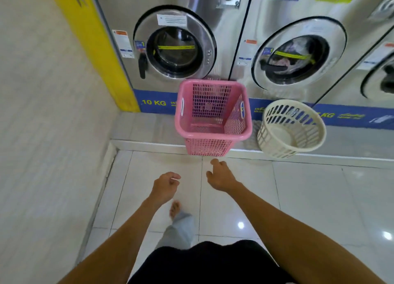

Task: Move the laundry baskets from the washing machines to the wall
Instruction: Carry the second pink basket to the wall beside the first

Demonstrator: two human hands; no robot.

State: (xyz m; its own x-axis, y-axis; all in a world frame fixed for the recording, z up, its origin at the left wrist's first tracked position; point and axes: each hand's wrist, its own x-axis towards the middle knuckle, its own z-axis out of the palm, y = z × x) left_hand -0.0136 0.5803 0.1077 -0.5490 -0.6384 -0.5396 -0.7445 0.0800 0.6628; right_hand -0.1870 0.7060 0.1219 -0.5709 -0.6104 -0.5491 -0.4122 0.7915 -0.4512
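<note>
At the bottom of the frame a dark garment and two bare forearms are seen, reaching forward. The left hand (165, 184) is held loosely curled, fingers bent inward, gripping nothing. The right hand (220, 175) is held loosely open with fingers slightly bent, empty, just short of the pink basket and not touching it. A bare foot (174, 208) below a grey trouser leg is observed on the floor (309, 198), which is laid in glossy white tiles showing bright light reflections at lower right.

A raised white step (145, 144) is noted across the middle of the frame. The pink basket (212, 113), rectangular and mesh-sided, stands at frame centre on the step's edge; it is empty. Just beside it, to the right, a cream round basket (292, 128) with slotted sides is tilted toward the camera; no contents are seen in it.

Behind them, steel washing machines are ranged along the top of the frame. "10 KG" is read on the blue band (155, 101) under the left washer (177, 43); on the right only "KG" is legible. Door stickers are too blurred to read. Laundry is visible behind the glass of the middle washer (298, 53).

A white tiled wall (42, 113) occupies the left of the frame, with a yellow panel (91, 38) at upper left.
</note>
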